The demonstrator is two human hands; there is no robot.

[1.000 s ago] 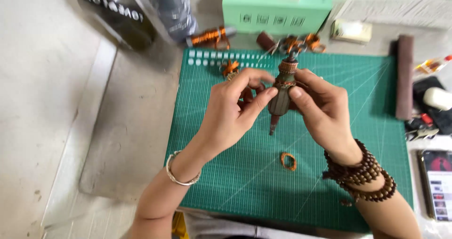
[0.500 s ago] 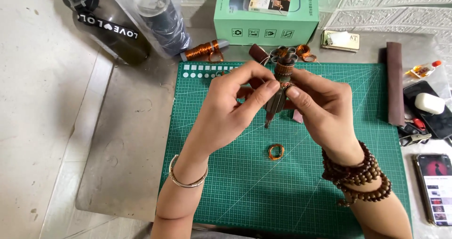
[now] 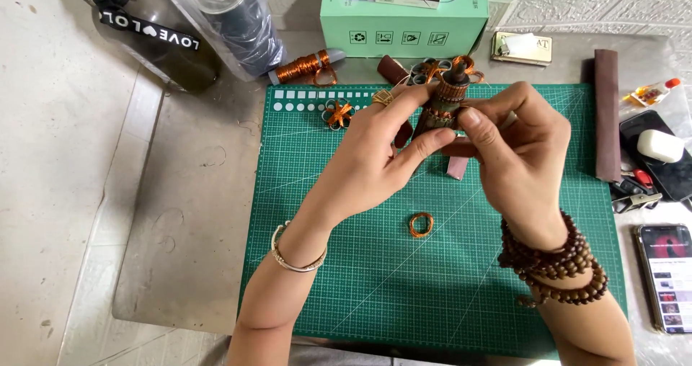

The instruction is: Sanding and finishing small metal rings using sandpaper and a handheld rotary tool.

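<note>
Both hands hold small brown wire-wrapped cylinder [image 3: 443,106] above green cutting mat [image 3: 360,287]. Left hand [image 3: 375,161] fingers pinch body; right hand [image 3: 519,150] fingers pinch side. Copper wire ring [image 3: 421,224] lies below. Winding step underway; steady grip needed.

Views: one, head-worn. Position: above the bench, at the person's own seat. Facing: steeply downward and forward, near edge of the green mat [image 3: 432,294] at the frame's bottom, a mint box [image 3: 404,20] and bottle [image 3: 155,38] at the top. Range: close; the left hand [image 3: 375,157] and right hand [image 3: 522,157] sit centre frame, forearms entering from below. Shared field: none, single view.
</note>
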